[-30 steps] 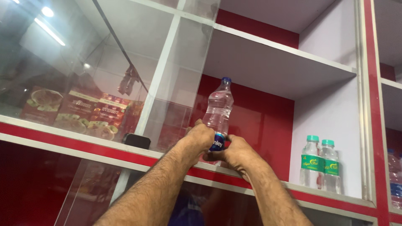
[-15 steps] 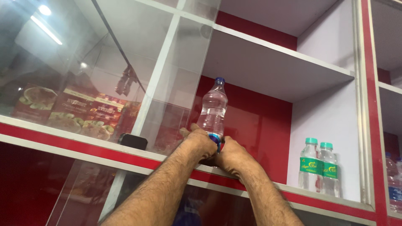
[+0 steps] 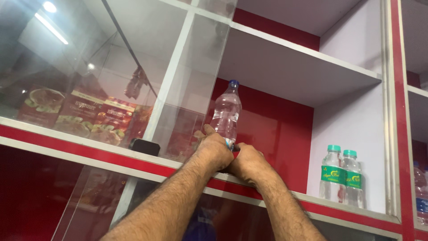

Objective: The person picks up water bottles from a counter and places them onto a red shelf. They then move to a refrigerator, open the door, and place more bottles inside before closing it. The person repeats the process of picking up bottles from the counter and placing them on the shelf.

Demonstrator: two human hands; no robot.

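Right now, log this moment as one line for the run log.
left hand: on bottle base | right hand: on bottle base | bottle: upright on shelf | two green-capped bottles: apart, right

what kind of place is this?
Likely a small shop or food stall. Red-and-white display shelves behind a glass panel, green-capped water bottles lined up in stock, and both hands holding another bottle at the shelf edge.

Packages and labels on the shelves

Dark food packets with dish pictures stand behind the glass at left; green labels wrap two small bottles at right.
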